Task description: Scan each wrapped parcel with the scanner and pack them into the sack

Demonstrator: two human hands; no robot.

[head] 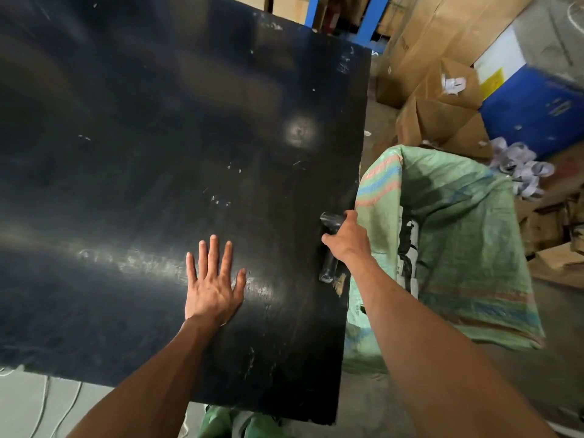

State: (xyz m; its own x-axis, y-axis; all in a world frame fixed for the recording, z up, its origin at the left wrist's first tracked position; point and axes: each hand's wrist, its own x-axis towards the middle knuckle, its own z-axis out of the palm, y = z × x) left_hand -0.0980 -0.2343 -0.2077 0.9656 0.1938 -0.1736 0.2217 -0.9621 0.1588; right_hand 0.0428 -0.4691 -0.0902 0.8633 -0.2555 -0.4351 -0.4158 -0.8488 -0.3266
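My right hand [346, 240] is shut on the black scanner [329, 267], which lies near the right edge of the black table [158, 137]. My left hand [213, 281] rests flat on the table with its fingers spread, holding nothing, about a hand's width left of the scanner. The green woven sack [458, 222] stands open on the floor just right of the table edge, next to my right hand. I see no wrapped parcel on the table. The inside of the sack is in shadow.
Brown cardboard boxes [442, 112] and a blue and white box [534, 102] are stacked beyond the sack. Crumpled white paper strips [518, 167] lie behind it. Blue rack posts [371, 17] stand past the table's far corner. White cables [44, 403] lie on the floor at lower left.
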